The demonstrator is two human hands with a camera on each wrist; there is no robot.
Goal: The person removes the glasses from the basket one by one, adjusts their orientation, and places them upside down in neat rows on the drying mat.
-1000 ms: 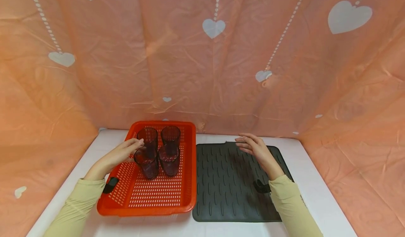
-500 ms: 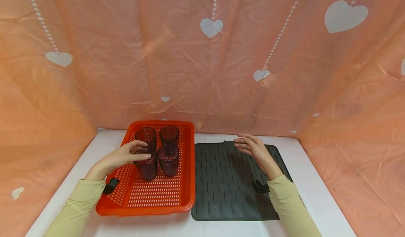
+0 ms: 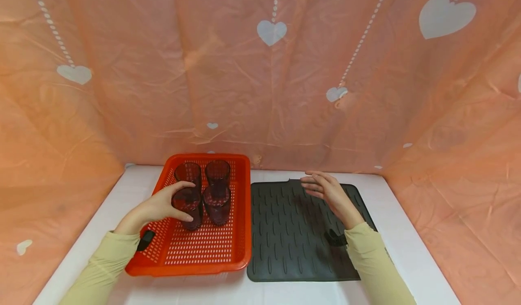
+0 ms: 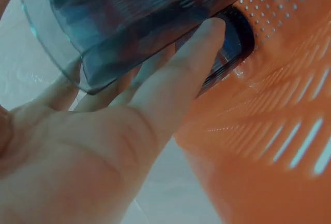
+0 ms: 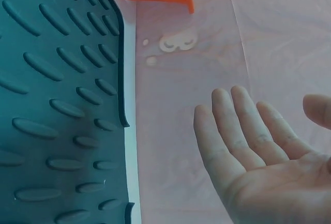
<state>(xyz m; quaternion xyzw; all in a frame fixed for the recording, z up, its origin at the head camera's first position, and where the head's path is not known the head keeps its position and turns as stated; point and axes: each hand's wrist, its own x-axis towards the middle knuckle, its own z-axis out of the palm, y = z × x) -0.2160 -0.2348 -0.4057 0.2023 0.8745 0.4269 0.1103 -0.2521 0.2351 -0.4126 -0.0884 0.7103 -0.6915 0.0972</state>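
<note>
Several dark, see-through purple drinking glasses stand upright in the orange plastic basket [image 3: 240,255], in two rows. My left hand [image 3: 160,207] is at the front left glass [image 3: 194,212], thumb spread on its near side and forefinger on its far side near the rim. In the left wrist view, a glass [image 4: 124,43] fills the top, with the fingers [image 4: 176,74] stretched along it. Behind it stands the back left glass [image 3: 188,171]; on the right are the front right glass [image 3: 218,207] and back right glass [image 3: 218,171]. My right hand [image 3: 325,189] hovers over the mat with relaxed fingers, holding nothing.
A dark grey ridged drying mat [image 3: 285,237] lies right of the basket on the white table [image 3: 390,210]. A pink-orange sheet [image 3: 277,110] with white hearts hangs behind and on both sides. Black bands are on both wrists.
My left hand has come down and forward over the front left glass, and its thumb and forefinger have spread apart around it. The right hand has stayed nearly still.
</note>
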